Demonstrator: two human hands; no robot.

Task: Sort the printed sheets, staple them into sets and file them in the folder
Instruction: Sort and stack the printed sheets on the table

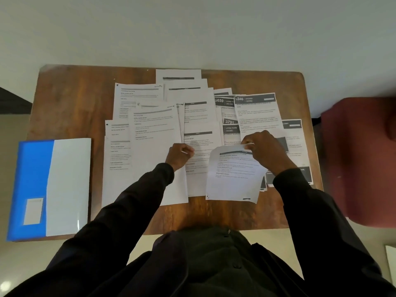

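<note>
Sorting stage, nothing visibly stapled or filed. The printed sheets (154, 133) are fanned across the middle of the table (70, 99), overlapped with their headers showing, probably so each type can be read without lifting. Plain-text pages run from 9 to 12 o'clock and the dark-banner sheets (255, 110) cluster at 2 o'clock, so there's already a rough split by layout. The right hand (263, 148) has thumb and fingers pinched on the top edge of one sheet (233, 176) at about 5 o'clock. That page is raised and bowed off the pile, likely held there to read its heading before it's assigned. The left hand (179, 156) is just left of centre with its fingers curled onto a paper edge. It looks like a pinch on the printed sheets, probably to keep the fan from sliding or to open a slot, though the exact grip is hard to resolve. The folder (32, 185) lies at 8 o'clock, blue with a white leaf showing, apart from the spread and out of the work zone until sets exist. No stapler in view. A maroon chair (360, 159) sits at 3 o'clock.
</note>
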